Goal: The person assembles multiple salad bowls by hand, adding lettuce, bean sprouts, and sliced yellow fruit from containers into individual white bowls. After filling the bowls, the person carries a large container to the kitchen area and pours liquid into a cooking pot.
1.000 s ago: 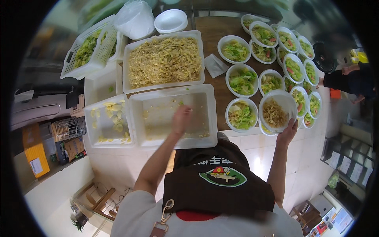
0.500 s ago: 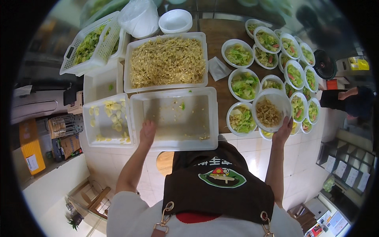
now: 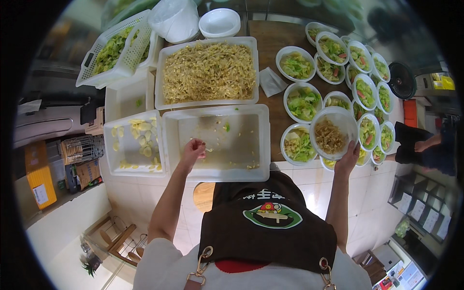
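My right hand (image 3: 346, 159) grips the rim of a white bowl (image 3: 355, 126) that holds a small heap of bean sprouts (image 3: 330, 136). This bowl is up at the right, overlapping filled bowls beneath it. Over the left part of a nearly bare white tub (image 3: 217, 175), my left hand (image 3: 194, 151) has its fingers pinched together, with what looks like a pale bean sprout (image 3: 209, 150) at the fingertips. A few loose sprouts and a green scrap (image 3: 226, 126) lie on the tub's bottom. Beyond it, a second tub (image 3: 208, 105) is heaped with sprouts.
Bowls of lettuce (image 3: 303, 104) crowd the right of the table, some stacked. A tray with pale yellow slices (image 3: 145, 137) stands left, a lettuce basket (image 3: 113, 52) behind it. Empty bowls (image 3: 220, 23) and a white packet (image 3: 272, 82) sit farther back. Another person's arm (image 3: 427, 143) shows far right.
My left hand has moved right and slightly up within the tub, its fingers now pinched. The right hand holds the bowl in nearly the same place. The whole view has shifted slightly.
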Demonstrator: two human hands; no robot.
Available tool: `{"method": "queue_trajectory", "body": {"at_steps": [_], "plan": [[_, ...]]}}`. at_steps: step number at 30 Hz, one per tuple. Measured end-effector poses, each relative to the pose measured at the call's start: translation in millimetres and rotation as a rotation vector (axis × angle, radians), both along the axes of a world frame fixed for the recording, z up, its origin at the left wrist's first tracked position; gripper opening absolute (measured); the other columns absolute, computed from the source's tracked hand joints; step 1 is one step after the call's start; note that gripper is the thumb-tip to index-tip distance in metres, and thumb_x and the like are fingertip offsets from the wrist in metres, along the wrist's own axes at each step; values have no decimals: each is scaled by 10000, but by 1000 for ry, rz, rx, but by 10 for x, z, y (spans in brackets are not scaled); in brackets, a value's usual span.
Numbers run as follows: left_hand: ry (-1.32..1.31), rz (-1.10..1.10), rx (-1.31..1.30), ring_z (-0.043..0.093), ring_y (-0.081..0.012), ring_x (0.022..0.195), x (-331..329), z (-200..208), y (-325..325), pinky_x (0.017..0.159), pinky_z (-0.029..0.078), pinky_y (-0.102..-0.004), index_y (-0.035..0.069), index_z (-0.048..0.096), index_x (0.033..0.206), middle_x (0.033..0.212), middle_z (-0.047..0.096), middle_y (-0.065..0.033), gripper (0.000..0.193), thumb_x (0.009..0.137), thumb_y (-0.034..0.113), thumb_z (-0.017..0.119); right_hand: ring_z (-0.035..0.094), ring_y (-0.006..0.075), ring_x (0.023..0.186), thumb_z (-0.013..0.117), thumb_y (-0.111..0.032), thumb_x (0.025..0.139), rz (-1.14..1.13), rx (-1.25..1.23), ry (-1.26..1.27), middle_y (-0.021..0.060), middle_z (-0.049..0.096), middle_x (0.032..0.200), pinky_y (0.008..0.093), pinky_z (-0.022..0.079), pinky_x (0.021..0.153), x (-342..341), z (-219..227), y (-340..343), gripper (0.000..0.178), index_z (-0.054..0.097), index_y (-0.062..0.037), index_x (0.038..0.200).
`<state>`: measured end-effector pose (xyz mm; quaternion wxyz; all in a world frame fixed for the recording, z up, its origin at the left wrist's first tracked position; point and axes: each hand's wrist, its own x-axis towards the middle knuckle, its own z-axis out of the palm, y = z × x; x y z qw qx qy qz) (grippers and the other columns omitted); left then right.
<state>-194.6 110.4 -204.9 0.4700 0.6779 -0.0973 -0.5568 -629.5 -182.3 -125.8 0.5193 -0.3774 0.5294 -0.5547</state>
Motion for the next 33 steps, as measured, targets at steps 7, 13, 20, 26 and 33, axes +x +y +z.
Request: {"method": "queue_trajectory", "body": {"at_steps": [7,13,20,26,33], "plan": [[400,99,-207,603,-130,792,-57,442,-292,690,521,-243,74,550,963,880,599,-46,99,892,136,519,540,183,1044,487,-148,925,-3,11,3,82,536,1180,318,452,901,-42,-1,57,338,449,-34,1240],[534,123,-301,585,-136,774,-177,486,-362,629,480,-225,88,535,899,877,594,-41,66,887,153,535,495,184,1070,476,-157,928,-4,25,-25,90,498,1196,323,429,914,-53,54,83,343,444,-14,1238],[-547,-536,57,576,-245,681,-273,-100,-240,613,459,-328,52,530,826,750,586,-100,98,827,132,586,515,176,1047,467,-122,920,-45,-8,-84,84,519,1189,310,435,896,-111,25,19,356,436,-16,1259],[-651,-671,-394,545,-203,657,-1251,377,-1278,609,455,-343,5,564,885,735,556,-106,121,814,104,559,523,167,1036,460,-127,927,-120,-8,-12,85,526,1178,303,436,888,-244,232,19,342,448,-8,1247],[-1034,-666,-614,535,-303,961,-2184,633,-1799,815,452,-378,32,585,969,1024,567,-136,197,786,100,566,550,184,1021,476,-152,930,-80,-38,-43,82,554,1141,314,448,891,-397,199,56,321,456,-43,1230]]}}
